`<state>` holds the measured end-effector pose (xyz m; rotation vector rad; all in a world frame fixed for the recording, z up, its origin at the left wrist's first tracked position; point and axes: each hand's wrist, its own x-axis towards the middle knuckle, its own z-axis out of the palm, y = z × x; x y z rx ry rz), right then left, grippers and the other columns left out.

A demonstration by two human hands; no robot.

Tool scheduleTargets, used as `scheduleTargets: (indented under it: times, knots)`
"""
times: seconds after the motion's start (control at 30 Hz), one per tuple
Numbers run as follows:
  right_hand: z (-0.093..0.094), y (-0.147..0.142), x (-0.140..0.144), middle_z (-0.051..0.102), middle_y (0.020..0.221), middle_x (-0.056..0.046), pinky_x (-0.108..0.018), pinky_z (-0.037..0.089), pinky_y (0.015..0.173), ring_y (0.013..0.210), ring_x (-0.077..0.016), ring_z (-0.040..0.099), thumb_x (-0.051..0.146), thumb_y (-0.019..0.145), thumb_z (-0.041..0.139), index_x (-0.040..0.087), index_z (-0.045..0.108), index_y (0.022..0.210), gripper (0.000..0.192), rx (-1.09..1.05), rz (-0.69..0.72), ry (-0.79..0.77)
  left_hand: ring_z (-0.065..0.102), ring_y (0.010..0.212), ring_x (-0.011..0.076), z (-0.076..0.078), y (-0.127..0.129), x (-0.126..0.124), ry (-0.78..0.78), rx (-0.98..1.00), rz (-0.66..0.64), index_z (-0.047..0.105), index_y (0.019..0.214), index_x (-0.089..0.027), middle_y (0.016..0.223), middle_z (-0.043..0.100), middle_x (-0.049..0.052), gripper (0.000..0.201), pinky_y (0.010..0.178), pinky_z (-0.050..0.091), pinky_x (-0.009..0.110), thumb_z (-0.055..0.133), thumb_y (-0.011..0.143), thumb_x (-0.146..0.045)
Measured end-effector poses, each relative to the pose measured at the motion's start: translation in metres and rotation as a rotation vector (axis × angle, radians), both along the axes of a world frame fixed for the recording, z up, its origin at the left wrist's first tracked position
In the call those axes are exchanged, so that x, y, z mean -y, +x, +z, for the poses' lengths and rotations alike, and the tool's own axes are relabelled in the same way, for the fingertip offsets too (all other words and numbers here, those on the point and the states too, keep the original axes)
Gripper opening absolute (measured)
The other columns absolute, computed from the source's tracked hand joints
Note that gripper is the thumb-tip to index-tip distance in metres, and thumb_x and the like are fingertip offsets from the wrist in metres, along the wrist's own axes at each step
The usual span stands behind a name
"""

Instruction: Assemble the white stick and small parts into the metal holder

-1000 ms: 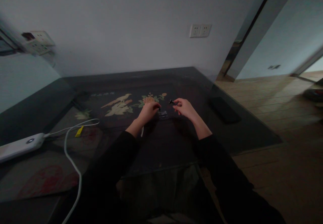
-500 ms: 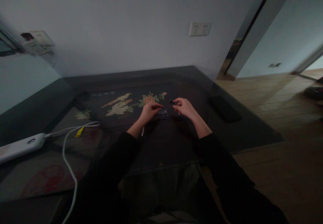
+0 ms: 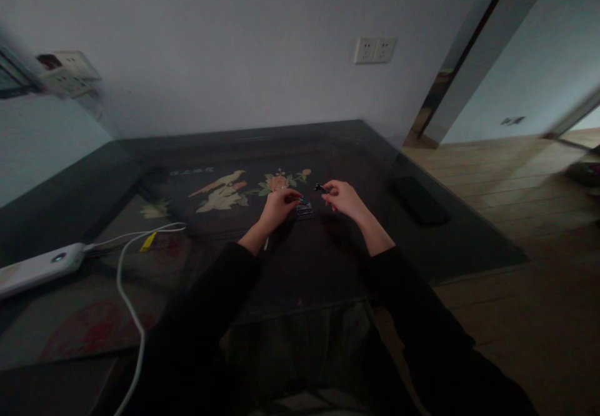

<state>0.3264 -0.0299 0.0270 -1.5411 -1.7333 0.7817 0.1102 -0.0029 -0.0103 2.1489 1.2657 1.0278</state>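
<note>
Both hands work close together over the middle of the dark glass table (image 3: 445, 241), wrists low near the surface, which steadies the fingers for small work.

Right hand (image 3: 344, 198): thumb and forefinger pinched shut on a small dark part (image 3: 320, 188), held just clear of the glass with its tip pointing toward the left hand. The pinch at one end leaves the other end free.

Left hand (image 3: 277, 207): fingers curled, tips drawn together at or just above a small metallic piece (image 3: 304, 210) that lies on the table between the two hands. The picture is dim and the piece tiny; I cannot tell whether the fingertips actually grip it or only touch its edge. It sits just beside the left fingertips and near, but apart from, the right hand's part.

Surroundings: a painted bird-and-flower panel (image 3: 225, 190) shows beneath the glass. A white power bank (image 3: 37, 269) with its white cable (image 3: 129, 303) lies well to the left. A flat black object (image 3: 420, 200), possibly a phone, rests to the right, away from the hands.
</note>
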Motion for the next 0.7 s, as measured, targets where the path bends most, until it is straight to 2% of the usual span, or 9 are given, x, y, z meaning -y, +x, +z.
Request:
scheduleTargets:
  times: [0.13,0.4,0.7]
  knots:
    - [0.0004,-0.0019,0.0013,0.060,0.062,0.003,-0.021,0.040,0.044,0.040,-0.0066,0.050,0.012,0.083,0.065,0.014,0.066,0.097,0.014,0.008,-0.018,-0.011,0.069,0.079,0.0157,0.0003,0.0041,-0.0001,0.024,-0.014,0.036,0.073,0.092,-0.017,0.088,0.075,0.005,0.016,0.075,0.053,0.026,0.068,0.079,-0.011]
    - [-0.0007,-0.0048,0.0022,0.058,0.061,0.002,-0.022,0.042,0.042,0.041,-0.0095,0.054,0.014,0.084,0.062,0.014,0.066,0.100,0.017,0.030,-0.003,-0.033,0.068,0.082,0.0164,0.0014,0.0062,0.0038,0.046,-0.118,0.011,0.073,0.090,-0.019,0.087,0.075,0.003,0.015,0.079,0.050,0.029,0.067,0.079,-0.012]
    - [-0.0038,-0.0086,0.0017,0.066,0.079,-0.004,-0.025,0.042,0.052,0.046,-0.0092,0.055,0.016,0.084,0.063,0.014,0.069,0.103,0.021,0.165,-0.009,-0.018,0.065,0.087,0.0169,0.0072,0.0018,0.0035,0.074,-0.231,0.007,0.072,0.092,-0.019,0.092,0.073,0.004,0.015,0.080,0.049,0.029,0.061,0.082,-0.015]
